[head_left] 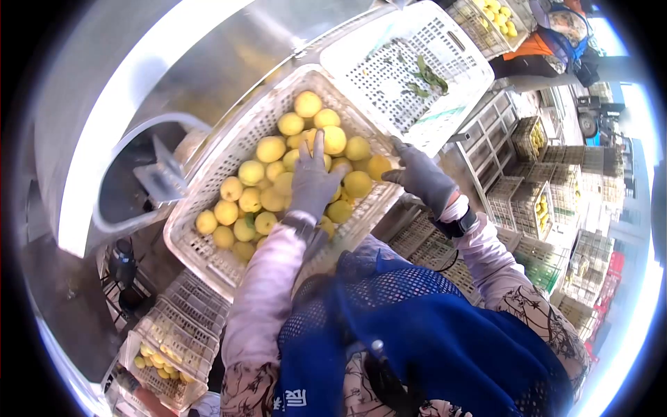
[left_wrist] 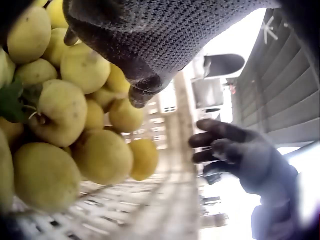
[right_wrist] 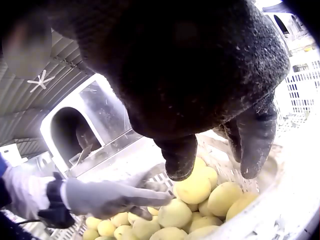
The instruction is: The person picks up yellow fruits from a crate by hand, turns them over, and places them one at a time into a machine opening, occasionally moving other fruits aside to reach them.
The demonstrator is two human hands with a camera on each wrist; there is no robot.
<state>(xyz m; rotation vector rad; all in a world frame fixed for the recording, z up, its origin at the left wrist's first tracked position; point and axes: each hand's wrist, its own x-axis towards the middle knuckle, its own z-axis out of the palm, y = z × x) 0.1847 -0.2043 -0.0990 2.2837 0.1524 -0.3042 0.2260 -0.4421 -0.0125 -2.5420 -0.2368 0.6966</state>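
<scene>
A pale plastic crate (head_left: 198, 240) holds many round yellow fruits (head_left: 271, 149), one with a stem and green leaf in the left wrist view. My gloved left hand (head_left: 316, 182) is over the middle of the fruit, two fingers stretched toward the far side; its fingertips come right down to the fruit in the left wrist view. Over the crate's right rim is my gloved right hand (head_left: 422, 179), thumb and fingers spread and pointing toward the fruit. In the right wrist view its dark fingers (right_wrist: 257, 140) hang just above a yellow fruit (right_wrist: 193, 188), with nothing held between them.
A second white crate (head_left: 445, 42) with green leaves (head_left: 427, 76) adjoins the far right side. A metal machine (head_left: 229, 55) stands behind. Stacked crates (head_left: 549, 194) line the right, and more fruit crates (head_left: 163, 354) stand lower left. Another person (head_left: 549, 42) is at upper right.
</scene>
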